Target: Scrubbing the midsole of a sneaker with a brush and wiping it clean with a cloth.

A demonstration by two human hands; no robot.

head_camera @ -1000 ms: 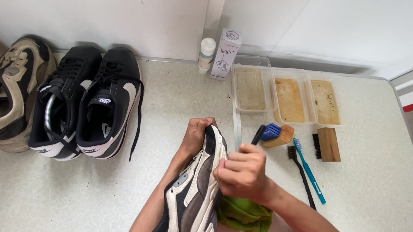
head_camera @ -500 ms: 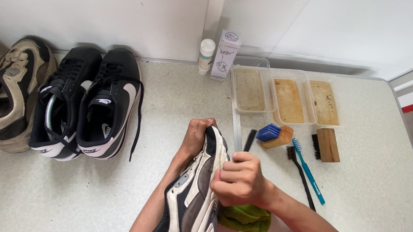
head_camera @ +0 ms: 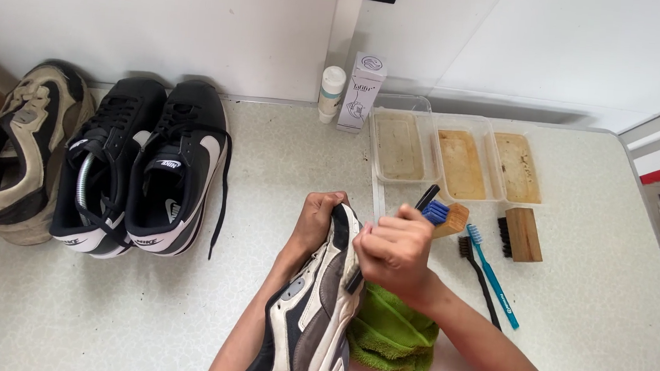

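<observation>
The left hand is closed over the toe end of a white, grey and black sneaker, fingers curled round the tip so the shoe stands tilted on its side with its sole edge turned toward the other hand. This grip appears meant to steady the shoe and present its side for work.

The right hand is clenched around a slim black-handled brush. The handle end juts out above the knuckles, and a dark length shows below the fist, lying against the shoe's side — the bristle end is hidden, so contact cannot be confirmed.

Directly under the right wrist lies a folded green cloth, partly beneath the shoe, likely there to catch dirt or drips.

Just beyond the right fist sit a blue-bristled wooden brush, a black brush, a blue toothbrush and a wooden block brush. Further out stand three clear trays of murky liquid, a small white bottle and a carton.

Well away from the left hand — a black pair and a worn beige shoe, lined up on the table.
</observation>
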